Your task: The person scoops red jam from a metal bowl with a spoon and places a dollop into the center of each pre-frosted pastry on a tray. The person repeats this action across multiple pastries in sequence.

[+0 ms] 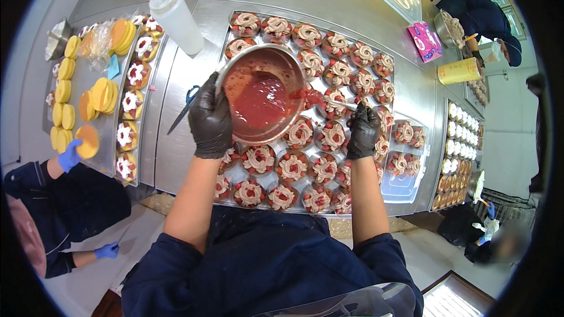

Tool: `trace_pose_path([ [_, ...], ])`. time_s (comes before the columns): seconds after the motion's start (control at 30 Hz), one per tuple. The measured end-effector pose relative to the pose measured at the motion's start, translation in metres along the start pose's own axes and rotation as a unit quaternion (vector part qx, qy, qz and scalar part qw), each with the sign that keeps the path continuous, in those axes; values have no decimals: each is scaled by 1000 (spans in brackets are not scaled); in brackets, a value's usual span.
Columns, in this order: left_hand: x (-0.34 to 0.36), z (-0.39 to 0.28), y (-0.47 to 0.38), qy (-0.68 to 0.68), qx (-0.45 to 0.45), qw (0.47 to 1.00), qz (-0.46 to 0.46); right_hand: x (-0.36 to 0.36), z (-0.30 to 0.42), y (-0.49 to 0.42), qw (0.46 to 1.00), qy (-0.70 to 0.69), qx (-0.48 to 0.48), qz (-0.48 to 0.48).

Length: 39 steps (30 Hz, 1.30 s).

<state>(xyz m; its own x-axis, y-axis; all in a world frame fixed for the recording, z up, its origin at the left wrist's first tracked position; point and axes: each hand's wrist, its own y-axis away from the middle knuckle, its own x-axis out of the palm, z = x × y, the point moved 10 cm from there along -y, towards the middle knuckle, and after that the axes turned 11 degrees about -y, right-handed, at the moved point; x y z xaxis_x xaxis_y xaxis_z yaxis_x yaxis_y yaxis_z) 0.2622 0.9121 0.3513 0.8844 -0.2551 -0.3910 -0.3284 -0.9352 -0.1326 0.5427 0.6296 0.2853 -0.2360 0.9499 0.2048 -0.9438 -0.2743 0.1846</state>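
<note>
My left hand (210, 121), in a black glove, grips the rim of a steel mixing bowl (264, 136) tilted so its inside faces me. Glossy red fruit sauce (260, 101) pools in it. In my black-gloved right hand (364, 131) is a spoon (346, 105), its tip loaded with red sauce just beyond the bowl's right rim. Beneath both hands lies a large metal tray (269, 190) of clear dessert cups topped with swirls of light brown cream (293, 166). Red sauce dots the swirls in the nearer rows; several far ones (307, 34) are plain. The bowl hides part of the tray.
Scissors (183, 110) and a white squeeze bottle (178, 22) stand left of the tray. A plastic container (401, 189) with more cups adjoins its right side. A co-worker's blue-gloved hand (70, 156) holds a yellow cake round at left. Other people work at right beside trays (456, 163).
</note>
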Motion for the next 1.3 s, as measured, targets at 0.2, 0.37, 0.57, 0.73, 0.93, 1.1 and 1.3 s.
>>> trace_pose_path([
  [0.2,-28,14,-9,100,-29,995,-9,63,21,17,927,252,-268,64],
  [0.37,-40,24,-12,108,-42,993,-21,91,25,46,812,385,-429,94],
  [0.57,-43,32,-13,73,-42,996,-11,65,46,46,954,119,-268,65],
  [0.73,-36,27,-15,42,-8,999,-12,140,30,84,884,293,-310,192],
  [0.93,-41,26,-20,-55,29,998,-25,124,-50,51,982,147,76,97],
  [1.1,-62,41,-31,-6,8,999,-34,119,-54,41,989,32,135,59],
  [1.3,-109,55,-43,96,-23,993,-66,126,-25,17,998,25,-2,56],
])
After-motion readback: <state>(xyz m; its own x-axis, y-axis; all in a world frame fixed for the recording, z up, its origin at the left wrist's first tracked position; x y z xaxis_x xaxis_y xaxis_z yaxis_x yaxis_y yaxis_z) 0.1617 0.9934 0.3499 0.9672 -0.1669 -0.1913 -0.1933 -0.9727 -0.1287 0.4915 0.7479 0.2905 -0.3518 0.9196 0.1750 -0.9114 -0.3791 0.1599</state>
